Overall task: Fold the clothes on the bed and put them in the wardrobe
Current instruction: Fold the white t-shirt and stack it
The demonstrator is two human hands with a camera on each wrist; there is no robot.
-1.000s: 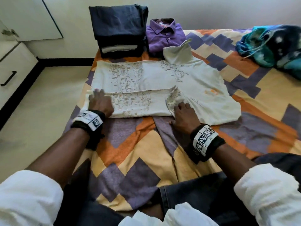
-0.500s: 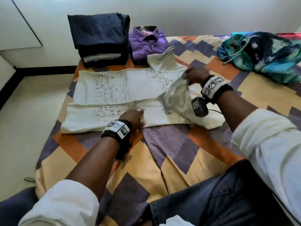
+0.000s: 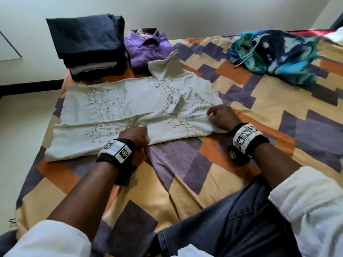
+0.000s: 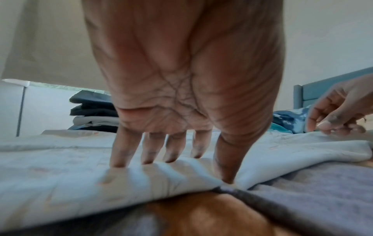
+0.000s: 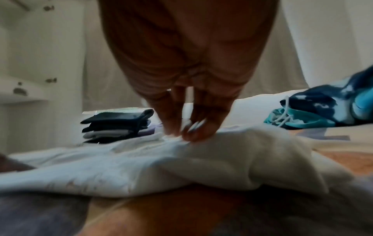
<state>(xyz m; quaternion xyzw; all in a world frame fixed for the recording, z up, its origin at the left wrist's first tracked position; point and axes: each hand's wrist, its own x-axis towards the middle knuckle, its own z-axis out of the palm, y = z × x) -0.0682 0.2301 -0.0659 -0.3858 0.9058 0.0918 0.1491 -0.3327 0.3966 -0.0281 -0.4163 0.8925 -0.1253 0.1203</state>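
Note:
A cream printed T-shirt (image 3: 130,101) lies spread across the patterned bed cover (image 3: 185,173), its near long edge folded over. My left hand (image 3: 137,130) presses straight fingers (image 4: 119,153) down on that near fold at the middle, with the thumb at the edge; the shirt (image 4: 60,172) creases under them. My right hand (image 3: 213,115) pinches bunched fabric at the shirt's right end, and the right wrist view shows its fingertips (image 5: 171,129) closed on the cloth (image 5: 201,159). A sleeve lies folded in over the body, and the far sleeve (image 3: 165,69) sticks up.
A stack of folded dark clothes (image 3: 89,45) and a folded purple shirt (image 3: 148,47) sit at the bed's far left. A crumpled blue-teal garment (image 3: 274,52) lies at the far right. Floor runs along the left, with white wardrobe doors (image 5: 40,47) beyond.
My left hand slid right along the near fold to its middle. My right hand lifted the right sleeve, laid it over the body, and came down at the shirt's right end.

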